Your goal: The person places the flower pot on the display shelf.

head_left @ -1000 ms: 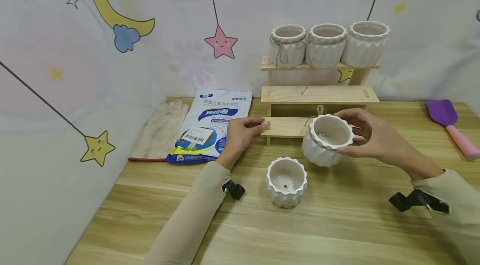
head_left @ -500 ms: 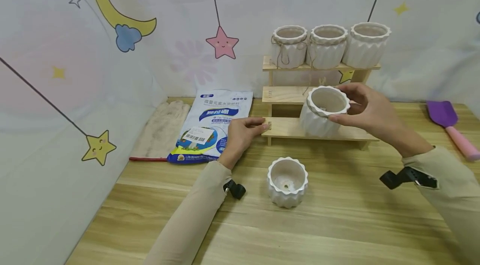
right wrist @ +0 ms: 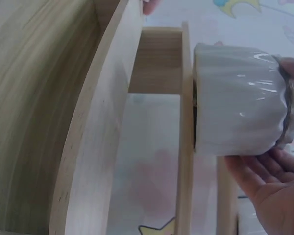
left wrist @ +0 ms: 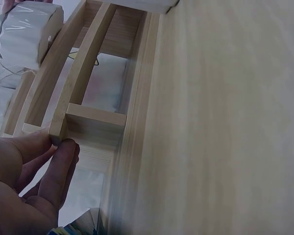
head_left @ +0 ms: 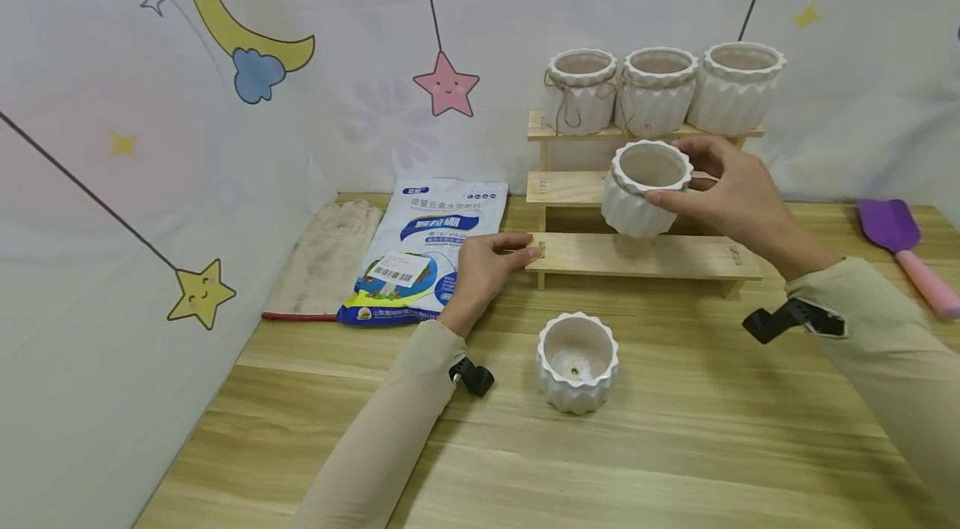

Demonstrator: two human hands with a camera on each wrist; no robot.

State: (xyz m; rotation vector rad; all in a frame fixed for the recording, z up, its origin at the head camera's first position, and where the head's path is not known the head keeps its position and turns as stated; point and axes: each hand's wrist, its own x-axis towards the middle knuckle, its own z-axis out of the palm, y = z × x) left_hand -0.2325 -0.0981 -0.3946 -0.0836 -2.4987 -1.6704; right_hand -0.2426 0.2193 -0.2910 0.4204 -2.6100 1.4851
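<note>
My right hand (head_left: 738, 192) grips a white fluted ceramic flower pot (head_left: 641, 208) by its rim, in front of the middle tier of a three-step wooden plant stand (head_left: 585, 254). In the right wrist view the pot's base (right wrist: 201, 107) is close to the middle board; whether it touches, I cannot tell. At the left end of the lowest board, my left hand (head_left: 486, 275) pinches the corner between thumb and fingers, also plain in the left wrist view. A second white pot (head_left: 576, 394) stands upright on the table, its drainage hole visible inside.
Three white pots (head_left: 656, 104) stand in a row on the top tier, at least two tied with twine. Left of the stand lie a fertilizer bag (head_left: 420, 233) and a stained cloth item (head_left: 322, 262). A purple shovel with pink handle (head_left: 926, 283) lies at right.
My right hand has lifted the pot from in front of the lowest board up and back to the middle tier. My left hand has stayed on the stand's corner.
</note>
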